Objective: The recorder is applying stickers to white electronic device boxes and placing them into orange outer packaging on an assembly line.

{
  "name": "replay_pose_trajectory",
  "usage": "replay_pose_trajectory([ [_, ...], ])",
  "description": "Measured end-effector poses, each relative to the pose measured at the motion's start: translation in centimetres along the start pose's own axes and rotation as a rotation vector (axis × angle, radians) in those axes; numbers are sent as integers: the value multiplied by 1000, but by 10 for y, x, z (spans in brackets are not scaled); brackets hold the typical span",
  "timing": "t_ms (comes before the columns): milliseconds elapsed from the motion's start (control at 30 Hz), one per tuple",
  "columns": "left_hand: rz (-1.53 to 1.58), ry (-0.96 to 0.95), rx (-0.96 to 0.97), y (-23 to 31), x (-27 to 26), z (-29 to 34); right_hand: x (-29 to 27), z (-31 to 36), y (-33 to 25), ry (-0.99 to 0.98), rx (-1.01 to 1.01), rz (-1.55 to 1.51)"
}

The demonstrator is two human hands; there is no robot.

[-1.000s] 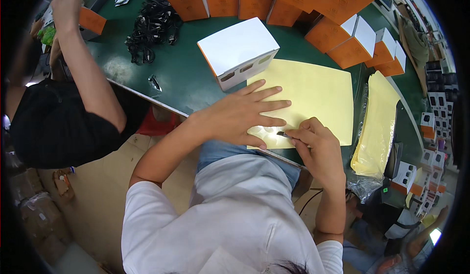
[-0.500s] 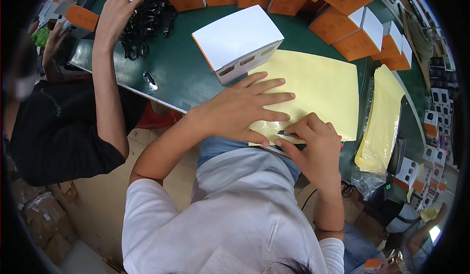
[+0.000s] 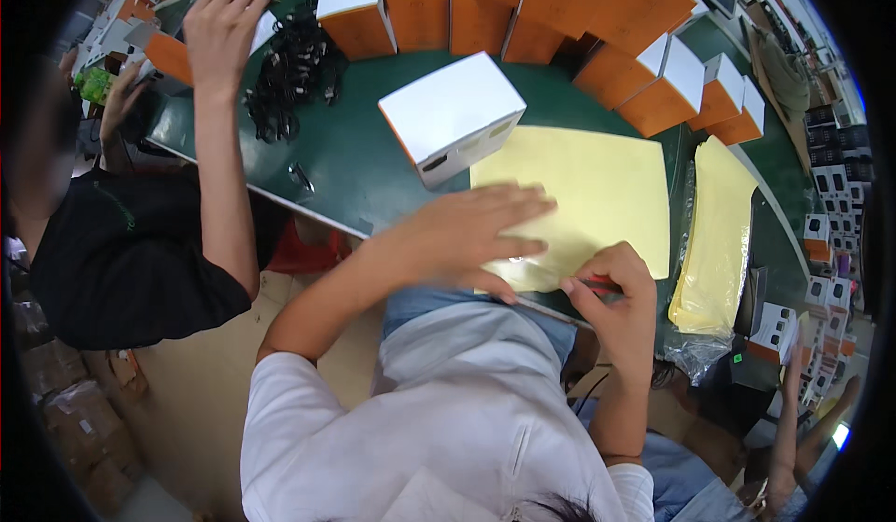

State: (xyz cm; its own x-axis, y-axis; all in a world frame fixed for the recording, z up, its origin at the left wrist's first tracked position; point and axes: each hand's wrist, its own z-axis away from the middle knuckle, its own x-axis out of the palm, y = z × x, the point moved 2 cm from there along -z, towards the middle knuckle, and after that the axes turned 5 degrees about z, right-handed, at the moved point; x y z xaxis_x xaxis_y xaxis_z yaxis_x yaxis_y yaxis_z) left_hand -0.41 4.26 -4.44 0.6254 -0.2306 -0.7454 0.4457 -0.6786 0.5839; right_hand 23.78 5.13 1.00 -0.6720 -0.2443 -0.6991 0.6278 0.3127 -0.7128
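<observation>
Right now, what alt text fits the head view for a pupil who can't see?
A left hand spreads over a yellow sheet on a green table; the right hand holds a red tool. A white box stands beyond; a co-worker's hand is upper left.

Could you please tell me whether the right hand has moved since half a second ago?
Yes, the right hand has shifted rightward, judged against the white box.
</observation>
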Motion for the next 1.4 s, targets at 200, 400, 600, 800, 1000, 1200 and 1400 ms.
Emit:
replay_pose_trajectory([
  [200, -736, 481, -260, 32, -87, -6, -11, 5, 9, 144, 41, -235],
  [400, -499, 493, -421, 1, -87, 10, -11, 1, -1, 194, 28, -407],
  [600, 1412, 1136, -354, -2, -43, 27, -7, -20, -18, 213, -70, -519],
  [800, 1533, 1105, -407, 9, -16, 15, 0, -33, -31, 182, -76, -555],
  [1000, 1573, 1076, -401, 12, -9, 14, 8, -41, -32, 181, -42, -422],
  [1200, 1582, 1081, -412, 13, -4, 14, 5, -38, -37, 269, -136, -62],
  [1400, 1666, 1078, -443, 14, 2, 16, 4, -38, -36, 198, -81, 41],
])
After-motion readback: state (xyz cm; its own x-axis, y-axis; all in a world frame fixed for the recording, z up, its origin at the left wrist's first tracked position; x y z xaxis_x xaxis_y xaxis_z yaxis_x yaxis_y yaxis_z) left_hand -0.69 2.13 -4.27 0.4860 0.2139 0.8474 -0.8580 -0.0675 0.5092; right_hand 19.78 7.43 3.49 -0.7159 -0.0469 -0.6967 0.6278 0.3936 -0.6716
